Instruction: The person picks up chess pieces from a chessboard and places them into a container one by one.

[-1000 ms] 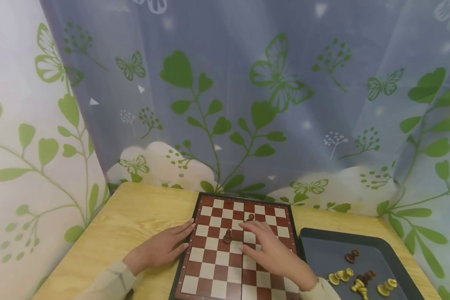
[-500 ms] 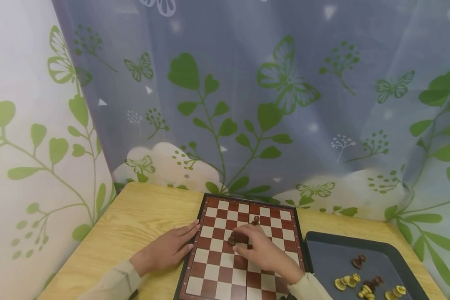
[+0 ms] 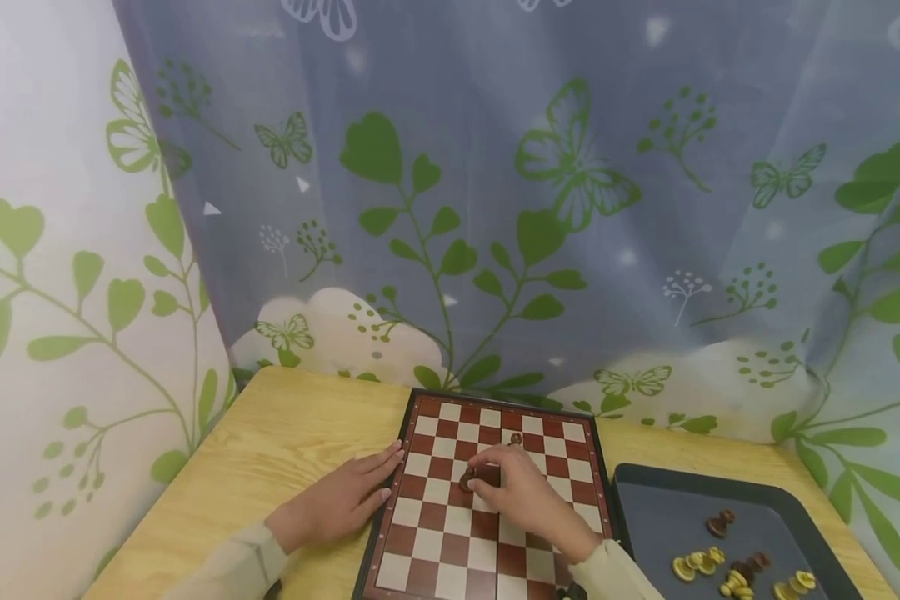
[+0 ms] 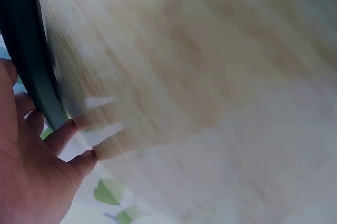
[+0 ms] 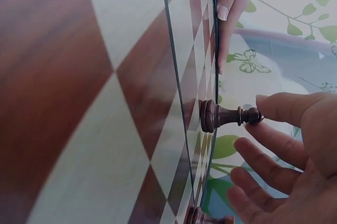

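A dark brown chess piece (image 5: 226, 116) with a ringed neck stands with its base on the red and white chessboard (image 3: 435, 546). My right hand (image 3: 521, 492) pinches its head between thumb and forefinger; the other fingers are loosely bent, as the right wrist view shows, and they cover part of the head. Behind that hand a second brown chess piece (image 3: 516, 439) stands near the far side of the board, its lower part hidden. With fairly straight fingers, my left hand (image 3: 337, 500) lies against the board's left edge on the table.
Right of the board stands a dark grey tray (image 3: 667, 492). In it lie several yellow chess pieces (image 3: 795, 585) and a few brown ones (image 3: 720, 523). Beyond the wooden table (image 3: 300, 417) hangs a leaf-patterned curtain (image 3: 435, 208).
My right hand has moved left and down from near the far piece to the nearer brown chess piece and now pinches its head. The left hand stays at the board's edge. The head view has shifted slightly.
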`<state>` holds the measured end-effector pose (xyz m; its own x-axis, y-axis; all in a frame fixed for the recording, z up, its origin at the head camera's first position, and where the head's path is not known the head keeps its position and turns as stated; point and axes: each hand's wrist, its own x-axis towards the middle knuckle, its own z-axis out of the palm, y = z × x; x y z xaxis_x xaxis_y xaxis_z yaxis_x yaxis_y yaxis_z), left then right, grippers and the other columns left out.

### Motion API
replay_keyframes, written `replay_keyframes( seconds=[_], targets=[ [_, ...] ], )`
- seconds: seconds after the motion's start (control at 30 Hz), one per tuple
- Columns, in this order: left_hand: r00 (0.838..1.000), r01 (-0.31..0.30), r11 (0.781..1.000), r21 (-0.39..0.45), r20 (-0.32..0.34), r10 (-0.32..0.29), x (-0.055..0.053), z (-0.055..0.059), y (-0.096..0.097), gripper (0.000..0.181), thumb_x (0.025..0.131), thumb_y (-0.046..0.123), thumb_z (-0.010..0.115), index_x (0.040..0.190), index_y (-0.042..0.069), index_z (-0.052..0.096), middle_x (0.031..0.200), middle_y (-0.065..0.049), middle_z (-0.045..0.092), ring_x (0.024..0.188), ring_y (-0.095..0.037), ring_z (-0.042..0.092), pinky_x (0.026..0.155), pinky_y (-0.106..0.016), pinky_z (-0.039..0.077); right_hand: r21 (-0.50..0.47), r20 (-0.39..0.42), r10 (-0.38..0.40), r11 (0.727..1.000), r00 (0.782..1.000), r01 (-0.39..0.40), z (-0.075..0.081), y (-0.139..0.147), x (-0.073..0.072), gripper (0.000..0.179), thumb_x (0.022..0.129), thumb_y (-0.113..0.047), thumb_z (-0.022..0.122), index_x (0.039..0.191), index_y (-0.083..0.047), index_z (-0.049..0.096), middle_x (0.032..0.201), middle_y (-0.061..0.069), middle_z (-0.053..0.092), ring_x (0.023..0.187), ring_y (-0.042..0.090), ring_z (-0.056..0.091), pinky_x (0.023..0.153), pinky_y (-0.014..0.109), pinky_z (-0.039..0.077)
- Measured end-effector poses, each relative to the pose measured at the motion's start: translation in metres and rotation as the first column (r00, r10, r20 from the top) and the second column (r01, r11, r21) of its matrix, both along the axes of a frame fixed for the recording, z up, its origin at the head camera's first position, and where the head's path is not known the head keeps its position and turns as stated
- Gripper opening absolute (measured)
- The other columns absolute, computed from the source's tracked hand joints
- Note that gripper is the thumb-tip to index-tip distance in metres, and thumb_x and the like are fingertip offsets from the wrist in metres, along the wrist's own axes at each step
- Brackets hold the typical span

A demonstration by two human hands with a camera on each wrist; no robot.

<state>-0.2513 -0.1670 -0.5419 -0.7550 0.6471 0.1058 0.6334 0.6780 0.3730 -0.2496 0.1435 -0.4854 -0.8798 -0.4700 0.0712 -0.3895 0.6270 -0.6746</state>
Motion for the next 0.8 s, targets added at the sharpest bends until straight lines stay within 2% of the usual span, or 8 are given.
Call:
replay_keyframes(
  seconds=[0.2, 0.33, 0.5, 0.8],
  targets=[
    [1.000, 0.012, 1.000, 0.010, -0.024, -0.012, 0.000, -0.001, -0.001, 0.055, 0.112, 0.032, 0.036, 0.159, 0.003, 0.031, 0.168, -0.012, 0.026, 0.149, -0.037, 0.035, 0.115, -0.063, 0.036, 0.026, -0.031, -0.028, 0.999, 0.999, 0.029, 0.000, -0.009, -0.002, 0.023, 0.093, -0.017, 0.076, 0.113, -0.006, 0.074, 0.121, 0.010, 0.069, 0.120, 0.036, 0.062, 0.099, 0.056, 0.052],
    [1.000, 0.012, 1.000, 0.019, 0.006, -0.012, 0.003, 0.000, -0.001, 0.056, 0.112, 0.033, 0.036, 0.159, 0.004, 0.031, 0.168, -0.012, 0.026, 0.149, -0.037, 0.035, 0.115, -0.063, 0.036, 0.054, -0.045, -0.049, 0.997, 0.998, 0.051, -0.003, -0.013, -0.002, 0.018, 0.092, -0.018, 0.077, 0.108, -0.011, 0.076, 0.119, 0.007, 0.070, 0.122, 0.037, 0.058, 0.103, 0.058, 0.049],
    [0.999, -0.006, 1.000, 0.019, 0.031, 0.005, 0.005, 0.001, 0.000, 0.056, 0.112, 0.035, 0.035, 0.160, 0.005, 0.030, 0.168, -0.010, 0.025, 0.150, -0.035, 0.033, 0.116, -0.061, 0.035, 0.042, -0.070, -0.048, 0.998, 0.996, 0.051, -0.004, -0.014, -0.004, 0.007, 0.092, -0.015, 0.076, 0.099, -0.014, 0.075, 0.114, 0.003, 0.070, 0.125, 0.038, 0.052, 0.105, 0.060, 0.045],
    [1.000, 0.005, 1.000, 0.020, -0.014, -0.004, 0.001, -0.001, -0.001, 0.056, 0.112, 0.034, 0.034, 0.159, 0.004, 0.031, 0.168, -0.011, 0.026, 0.150, -0.034, 0.034, 0.116, -0.060, 0.036, -0.022, -0.143, -0.083, 0.996, 0.986, 0.081, 0.014, -0.005, -0.005, 0.008, 0.092, -0.015, 0.076, 0.096, -0.021, 0.074, 0.116, 0.002, 0.070, 0.118, 0.028, 0.053, 0.101, 0.056, 0.047]
  ],
)
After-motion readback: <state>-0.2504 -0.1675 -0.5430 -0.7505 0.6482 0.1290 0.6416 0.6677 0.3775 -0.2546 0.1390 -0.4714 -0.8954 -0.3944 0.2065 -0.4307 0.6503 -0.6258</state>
